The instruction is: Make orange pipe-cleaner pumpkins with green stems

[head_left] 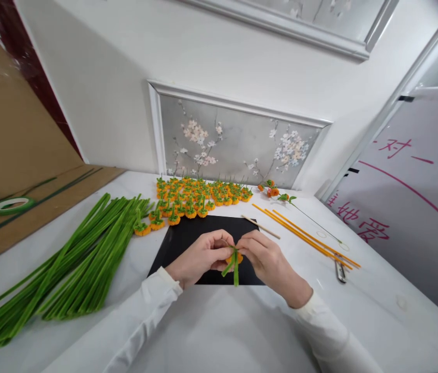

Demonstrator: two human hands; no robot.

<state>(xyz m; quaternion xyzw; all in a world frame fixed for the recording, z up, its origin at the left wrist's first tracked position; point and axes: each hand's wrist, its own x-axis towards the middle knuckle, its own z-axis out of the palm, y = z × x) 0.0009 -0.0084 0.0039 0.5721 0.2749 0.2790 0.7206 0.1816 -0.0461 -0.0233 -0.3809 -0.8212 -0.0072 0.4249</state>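
Observation:
Above the black mat, both hands meet at one small orange pipe-cleaner pumpkin. My left hand is closed around the pumpkin's left side. Short green pipe-cleaner strips stick out from its top and hang toward me. My right hand pinches at the top of the green strips, its fingertips close to the left ones. Part of the pumpkin is hidden behind the fingers. Rows of similar orange pumpkins with green tops stand beyond the mat.
A large bundle of green pipe cleaners lies left. To the right are a thin wooden stick, several orange pipe cleaners, a metal tool and a wired orange flower stem. Green tape lies on cardboard at far left.

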